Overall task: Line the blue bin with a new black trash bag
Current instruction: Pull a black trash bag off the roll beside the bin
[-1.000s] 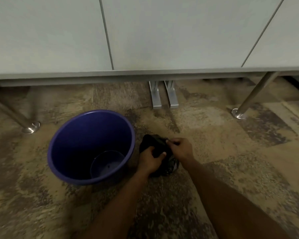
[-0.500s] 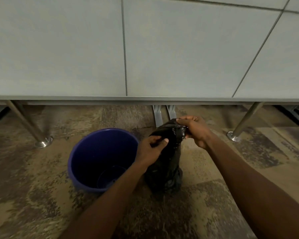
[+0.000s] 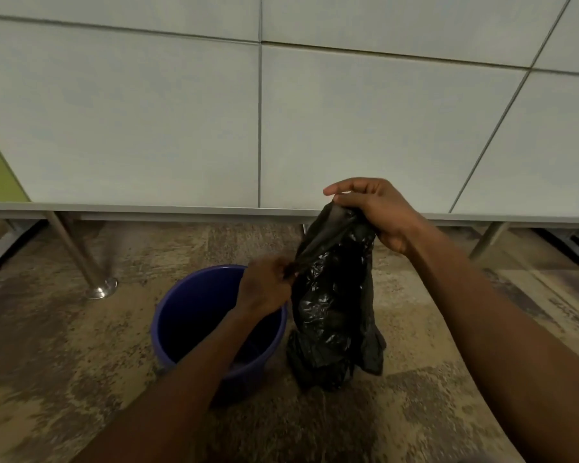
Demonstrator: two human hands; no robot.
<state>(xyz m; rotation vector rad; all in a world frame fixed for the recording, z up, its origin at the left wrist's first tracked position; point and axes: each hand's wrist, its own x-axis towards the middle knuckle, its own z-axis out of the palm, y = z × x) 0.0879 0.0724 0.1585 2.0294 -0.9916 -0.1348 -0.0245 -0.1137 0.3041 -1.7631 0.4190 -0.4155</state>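
Hands [image 3: 378, 212] [image 3: 264, 289] grip crumpled glossy black bag [image 3: 335, 312].

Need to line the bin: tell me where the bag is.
The bag hangs right of the bin, gripped by the right hand and left hand.

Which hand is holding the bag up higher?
The right hand, gripping the black bag's top. The left hand pinches it lower, over the blue bin.

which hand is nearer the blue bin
Left. The left hand is over the blue bin's rim, pinching the black bag. The right hand grips the bag's top, higher and off to the right.
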